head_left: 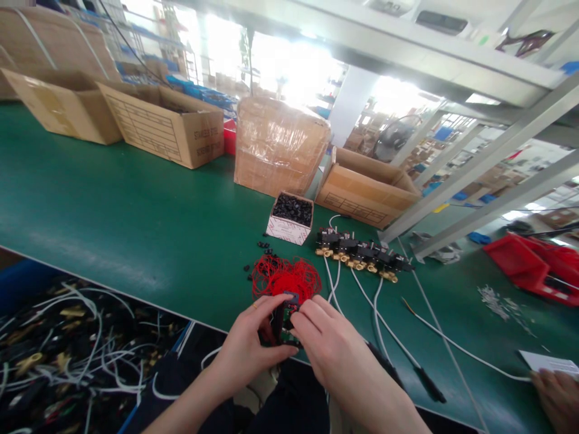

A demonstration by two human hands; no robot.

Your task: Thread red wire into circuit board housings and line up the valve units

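Observation:
My left hand (246, 340) grips a small black housing (279, 319) by its sides, thumb below and fingers above, at the bench's front edge. A green circuit board with some red bits shows in its open face. My right hand (332, 340) is closed at that face, its fingertips pinched together; whatever they hold is hidden. Just behind the hands lies a heap of thin red loops (289, 278). Small black pieces (266, 248) are scattered beside it. Further back, a small white carton (289, 231) is full of black parts.
Black units with brass fittings (359, 256) stand in a row at right, their white cables running forward. Cardboard boxes (151, 123) line the back. A blue bin (185, 337) of similar units sits lower left. Another person's hand (556, 386) is at far right, near a red bin (534, 262).

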